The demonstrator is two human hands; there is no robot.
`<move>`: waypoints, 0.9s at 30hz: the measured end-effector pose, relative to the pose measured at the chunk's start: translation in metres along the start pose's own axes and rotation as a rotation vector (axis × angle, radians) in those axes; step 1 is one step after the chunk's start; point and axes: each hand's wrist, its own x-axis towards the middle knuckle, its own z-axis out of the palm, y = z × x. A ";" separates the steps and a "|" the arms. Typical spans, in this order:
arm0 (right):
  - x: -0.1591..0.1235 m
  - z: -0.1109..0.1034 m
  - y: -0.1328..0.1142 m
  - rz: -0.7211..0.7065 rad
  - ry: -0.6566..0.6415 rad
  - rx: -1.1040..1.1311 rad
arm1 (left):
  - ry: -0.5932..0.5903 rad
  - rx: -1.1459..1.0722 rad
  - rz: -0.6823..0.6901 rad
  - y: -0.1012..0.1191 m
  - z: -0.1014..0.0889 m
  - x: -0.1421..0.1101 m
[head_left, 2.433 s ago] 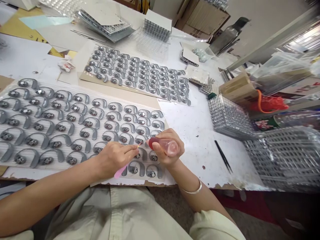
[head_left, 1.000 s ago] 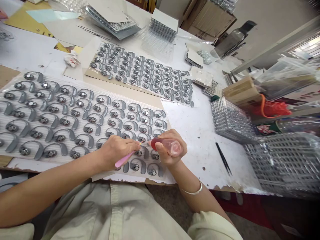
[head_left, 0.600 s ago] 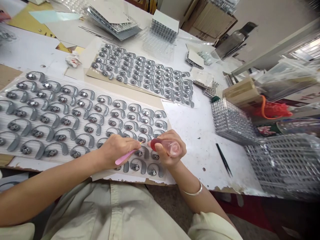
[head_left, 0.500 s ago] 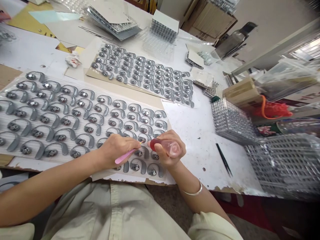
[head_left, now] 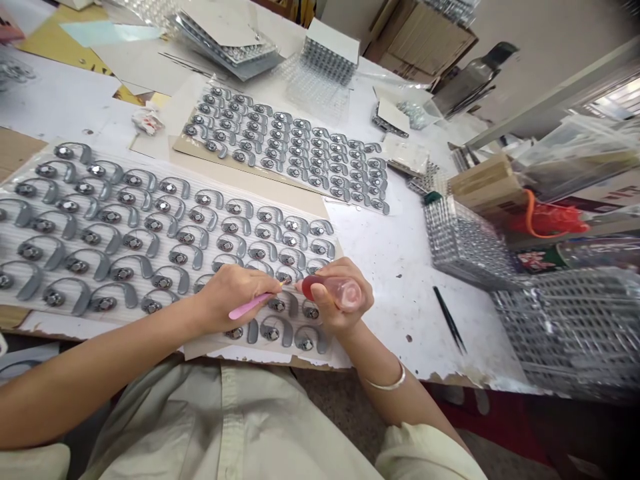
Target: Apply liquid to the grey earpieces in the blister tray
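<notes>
My left hand point(head_left: 237, 293) is closed round a pair of pink tweezers point(head_left: 247, 307), whose yellowish tip points right. In my right hand point(head_left: 345, 297) lies a small clear bottle with a red front part point(head_left: 345, 292), its narrow tip aimed left. The two tips nearly meet over one grey hook-shaped earphone part point(head_left: 289, 276); whether they touch it I cannot tell. Many such hooks with round metallic centres lie in rows on the ribbed white sheet point(head_left: 145, 155) under my hands. My hands hide some of them.
Behind lies a second sheet of grey hooks point(head_left: 280, 147). Black tweezers point(head_left: 449, 320) rest on the white table to the right, beside stacked clear trays point(head_left: 565, 327). A grey bottle point(head_left: 473, 80), a cardboard box point(head_left: 420, 40) and a crumpled tissue point(head_left: 147, 120) are farther back.
Both hands hold nearly the same place and grip. The pink tweezers' rear end has lifted slightly; the view has shifted a little.
</notes>
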 end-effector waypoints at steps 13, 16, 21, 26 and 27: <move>0.000 0.000 0.002 -0.027 0.041 0.016 | -0.049 -0.123 -0.140 -0.001 -0.005 0.005; -0.001 0.000 0.003 -0.020 0.047 0.006 | -0.059 -0.143 -0.203 -0.002 -0.005 0.006; -0.002 0.002 0.003 -0.016 0.017 -0.021 | -0.060 -0.161 -0.233 -0.003 -0.005 0.006; -0.002 0.003 0.004 -0.007 0.001 0.000 | -0.063 -0.162 -0.239 -0.003 -0.005 0.006; -0.002 0.003 0.004 -0.002 -0.002 0.006 | -0.064 -0.165 -0.242 -0.003 -0.005 0.006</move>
